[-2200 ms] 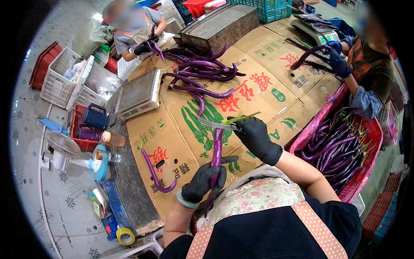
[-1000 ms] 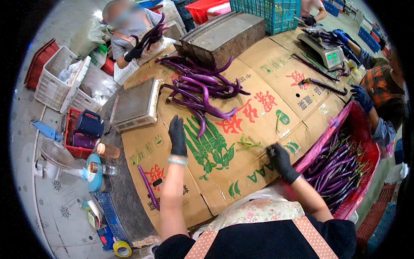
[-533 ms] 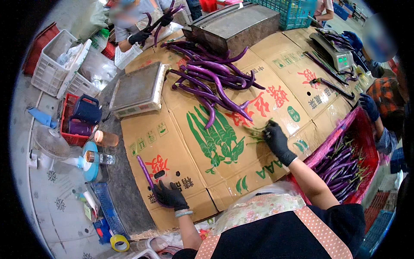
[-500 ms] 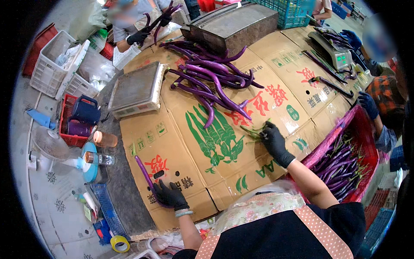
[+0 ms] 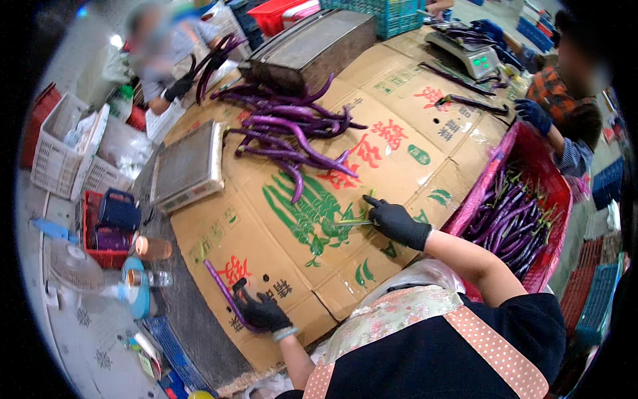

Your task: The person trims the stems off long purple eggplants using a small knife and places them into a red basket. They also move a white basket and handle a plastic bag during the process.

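Observation:
At the near left, my black-gloved left hand (image 5: 262, 311) is closed at the lower end of a slim purple eggplant (image 5: 223, 287), which lies along the cardboard (image 5: 299, 263). My right hand (image 5: 401, 223), also in a black glove, is above the middle of the cardboard with its index finger stretched out. From its curled fingers sticks a slim pointed tool (image 5: 352, 222), its kind unclear. A bit of green stem (image 5: 372, 193) shows by the index fingertip. Beyond the hands lies a heap of long eggplants (image 5: 292, 130).
A flat scale (image 5: 189, 166) stands at the left, and a metal box-like stand (image 5: 312, 53) behind the heap. To the right, a pink-lined crate (image 5: 565, 193) holds many eggplants. A co-worker's blue-gloved hand (image 5: 533, 114) is near it. Another person holds eggplants (image 5: 214, 66) at the far left.
The view has shifted, so the table sits further left. My right hand has turned, its index finger now extended and the slim tool pointing left. My left hand stays by the single eggplant.

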Action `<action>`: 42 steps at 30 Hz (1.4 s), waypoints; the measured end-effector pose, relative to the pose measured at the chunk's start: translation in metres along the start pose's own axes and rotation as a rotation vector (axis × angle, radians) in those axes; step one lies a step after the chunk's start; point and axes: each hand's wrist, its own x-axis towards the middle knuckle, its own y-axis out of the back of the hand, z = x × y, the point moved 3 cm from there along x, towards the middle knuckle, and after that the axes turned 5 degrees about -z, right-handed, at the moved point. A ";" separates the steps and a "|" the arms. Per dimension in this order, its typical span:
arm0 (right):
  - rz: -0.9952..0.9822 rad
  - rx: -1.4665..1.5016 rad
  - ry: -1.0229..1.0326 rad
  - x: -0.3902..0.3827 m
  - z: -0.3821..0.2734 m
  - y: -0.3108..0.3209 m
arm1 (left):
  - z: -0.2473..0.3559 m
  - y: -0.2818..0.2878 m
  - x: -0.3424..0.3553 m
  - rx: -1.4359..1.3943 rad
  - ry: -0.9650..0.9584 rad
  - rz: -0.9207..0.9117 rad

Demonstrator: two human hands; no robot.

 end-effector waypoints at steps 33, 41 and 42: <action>1.485 0.257 -0.638 -0.518 0.110 0.119 | 0.277 -0.116 -0.061 -0.177 -0.979 -0.621; 1.438 -0.013 -1.525 -0.688 0.139 0.056 | 0.420 -0.020 -0.115 -0.729 -0.940 -0.526; 1.468 0.062 -1.497 -0.685 0.141 0.045 | 0.440 -0.013 -0.132 -0.825 -0.933 -0.560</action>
